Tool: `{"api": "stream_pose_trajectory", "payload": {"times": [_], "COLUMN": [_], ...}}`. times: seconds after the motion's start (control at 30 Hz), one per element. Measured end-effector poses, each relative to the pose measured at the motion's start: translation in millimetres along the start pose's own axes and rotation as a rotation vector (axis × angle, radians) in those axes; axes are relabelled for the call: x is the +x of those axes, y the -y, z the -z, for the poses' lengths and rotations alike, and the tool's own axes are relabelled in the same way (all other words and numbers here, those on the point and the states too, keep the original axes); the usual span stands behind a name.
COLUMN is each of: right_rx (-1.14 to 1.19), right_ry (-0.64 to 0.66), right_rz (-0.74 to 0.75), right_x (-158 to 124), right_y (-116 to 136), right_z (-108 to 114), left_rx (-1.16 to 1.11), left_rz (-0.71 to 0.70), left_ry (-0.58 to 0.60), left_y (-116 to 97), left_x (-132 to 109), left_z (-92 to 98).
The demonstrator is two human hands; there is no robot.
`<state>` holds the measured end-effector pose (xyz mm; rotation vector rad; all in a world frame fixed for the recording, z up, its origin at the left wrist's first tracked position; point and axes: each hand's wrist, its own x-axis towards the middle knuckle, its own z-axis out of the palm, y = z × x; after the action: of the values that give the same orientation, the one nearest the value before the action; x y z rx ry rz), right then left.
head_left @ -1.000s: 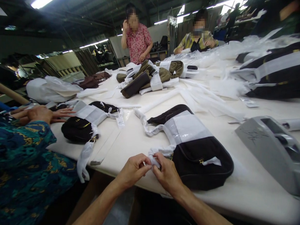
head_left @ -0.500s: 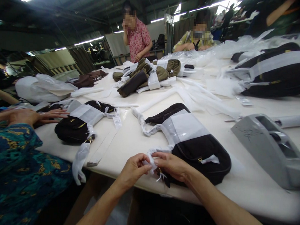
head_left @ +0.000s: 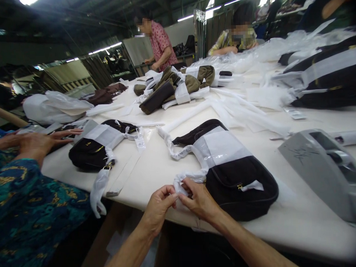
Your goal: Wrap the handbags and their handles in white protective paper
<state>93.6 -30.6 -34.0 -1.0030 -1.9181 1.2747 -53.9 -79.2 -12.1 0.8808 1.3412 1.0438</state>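
Observation:
A black bag [head_left: 244, 185] lies in front of me near the table edge, with a band of white wrapping paper [head_left: 215, 146] around its middle. Its strap [head_left: 194, 175] is wound in white tissue and loops out on the left side. My left hand [head_left: 163, 204] pinches the near part of the wrapped strap between thumb and fingers. Right beside it, my right hand [head_left: 198, 199] is closed on the same strap, fingers curled. The fingers partly hide the strap's end. A small white tissue piece [head_left: 252, 186] covers the zip pull on the bag.
A grey tape dispenser [head_left: 316, 171] stands at right. Another wrapped black bag [head_left: 89, 152] lies at left, by a co-worker's hands [head_left: 41, 144]. Olive bags [head_left: 170, 87] are piled mid-table; a larger black bag [head_left: 333, 73] sits far right among white paper strips [head_left: 241, 108].
My right hand has shifted slightly left and its fingers have curled more around the strap. The dark dangling end below it no longer shows. The standing person behind has turned and leaned leftward.

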Motion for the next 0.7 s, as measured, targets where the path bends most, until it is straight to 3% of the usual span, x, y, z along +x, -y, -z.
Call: {"api": "stream_pose_trajectory", "payload": {"times": [0.13,0.27,0.5,0.7], "right_rx": [-0.073,-0.159,0.005,-0.097], "right_ry": [0.021,-0.067,-0.086,-0.127], "right_rz": [0.014,0.023,-0.080,-0.087], "right_x": [-0.5,-0.6,0.4,1.3], "right_y": [2.3,4.6,1.8,1.8], "right_z": [1.5,-3.3,-1.8,-4.2], "left_rx": [0.075,0.283,0.700,0.910], "left_rz": [-0.018,-0.118,-0.406,-0.615], "left_ry": [0.065,0.145,0.069,0.077], "left_y": [-1.4,-9.8,-16.0,-8.8], "left_x": [-3.4,-3.0,-1.4,0.1], "left_z": [-0.5,0.9,-1.0,1.7]}}
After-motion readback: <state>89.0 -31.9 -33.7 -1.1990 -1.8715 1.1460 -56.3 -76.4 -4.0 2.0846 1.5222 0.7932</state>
